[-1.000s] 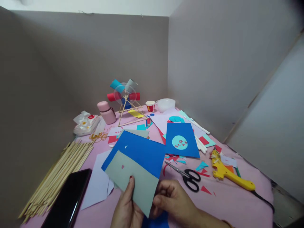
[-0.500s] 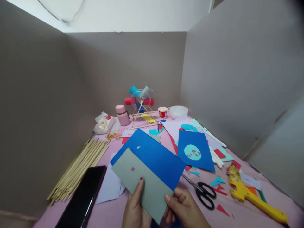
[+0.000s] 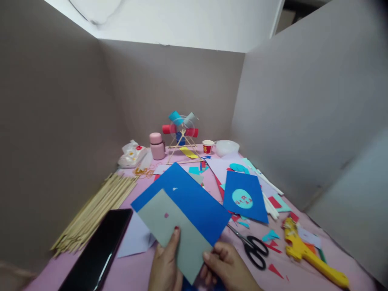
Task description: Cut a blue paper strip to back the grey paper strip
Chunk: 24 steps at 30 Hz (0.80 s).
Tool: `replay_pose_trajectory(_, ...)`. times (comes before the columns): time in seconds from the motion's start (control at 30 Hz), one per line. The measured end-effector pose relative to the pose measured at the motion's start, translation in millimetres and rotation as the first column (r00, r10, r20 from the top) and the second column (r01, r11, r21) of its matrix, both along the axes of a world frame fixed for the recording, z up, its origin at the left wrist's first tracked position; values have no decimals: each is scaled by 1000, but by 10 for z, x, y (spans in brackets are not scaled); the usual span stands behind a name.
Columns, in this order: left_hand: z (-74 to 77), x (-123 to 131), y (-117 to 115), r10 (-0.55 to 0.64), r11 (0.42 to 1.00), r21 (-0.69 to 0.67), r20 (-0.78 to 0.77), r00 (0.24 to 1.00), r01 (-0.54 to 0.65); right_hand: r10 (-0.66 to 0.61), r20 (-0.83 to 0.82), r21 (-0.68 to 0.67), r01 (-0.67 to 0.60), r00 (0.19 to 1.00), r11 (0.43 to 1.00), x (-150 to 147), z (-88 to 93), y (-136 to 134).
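My left hand (image 3: 167, 258) grips a grey sheet of paper (image 3: 182, 234) from below, thumb pressed flat on its face. A small dark pink mark shows on the grey sheet. Behind it lies a larger blue sheet (image 3: 194, 198), its upper edges sticking out past the grey one. At the lower right corner of the grey sheet, my right hand (image 3: 226, 262) pinches the paper between thumb and curled fingers. Both sheets are tilted, and their lower parts are partly hidden by my hands. Black-handled scissors (image 3: 256, 250) lie just right of my right hand.
A phone (image 3: 100, 246) and wooden sticks (image 3: 97, 214) lie left. A blue card (image 3: 251, 182) and a yellow glue gun (image 3: 312, 258) lie right among paper scraps. Behind stand a pink flask (image 3: 157, 147), a stick-and-paper wheel (image 3: 182, 129), a paper cup (image 3: 207, 147) and a bowl (image 3: 227, 148).
The camera view has tilted and shifted slightly, so most nearby things appear a little further left. Both hands keep the same hold on the sheets.
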State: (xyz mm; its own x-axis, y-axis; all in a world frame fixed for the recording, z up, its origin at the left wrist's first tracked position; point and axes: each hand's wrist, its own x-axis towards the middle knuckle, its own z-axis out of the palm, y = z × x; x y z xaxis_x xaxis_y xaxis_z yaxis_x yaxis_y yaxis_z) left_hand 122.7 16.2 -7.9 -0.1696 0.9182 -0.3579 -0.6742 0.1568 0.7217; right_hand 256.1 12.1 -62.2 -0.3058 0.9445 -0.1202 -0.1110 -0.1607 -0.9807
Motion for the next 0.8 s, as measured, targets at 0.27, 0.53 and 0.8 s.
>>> replay_pose_trajectory(0.27,-28,-127,74,18,996,87,-159,987,-4,-380,888,414,-92,259,905,983,378,-105)
replay_pose_trajectory(0.53,14,-112,72,-19,999,34,-61,998,21,-210,975,219,-222,67,950,1085,211,-142)
replay_pose_trajectory(0.8,68,-223,150,-104,991,-71,116,988,113,-291,889,383,-227,353,895,1371,-137,-140)
